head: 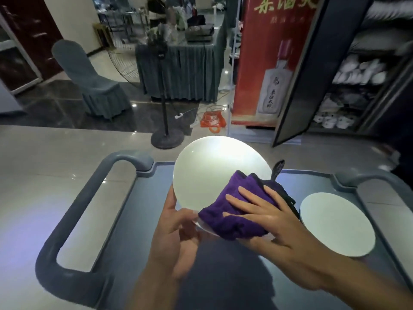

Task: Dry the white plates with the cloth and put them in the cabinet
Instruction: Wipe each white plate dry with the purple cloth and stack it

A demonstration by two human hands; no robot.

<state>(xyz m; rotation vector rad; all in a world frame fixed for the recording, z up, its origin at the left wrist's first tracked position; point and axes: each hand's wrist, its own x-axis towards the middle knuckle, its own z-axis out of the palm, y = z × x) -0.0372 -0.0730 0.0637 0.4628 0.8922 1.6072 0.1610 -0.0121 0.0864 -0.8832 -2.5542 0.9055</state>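
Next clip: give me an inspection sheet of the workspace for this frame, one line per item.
Surface: grey cart top, handles at both sides.
Job's things: white plate held tilted; purple cloth on its lower edge; second plate lying on the cart; cabinet open, holding white dishes.
Clutter: nothing seen on the cart.
Grips: left hand holds the plate's rim; right hand presses the cloth.
Cables: orange cord on the floor.
Surroundings: covered chair, fan stand, red banner.

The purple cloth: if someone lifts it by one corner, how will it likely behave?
The cloth is probably floppy: it lies bunched in folds under the right hand and bends over the plate rim. It looks plush, so likely light and not slippery. Lifted by a corner, it would probably hang and unfold.
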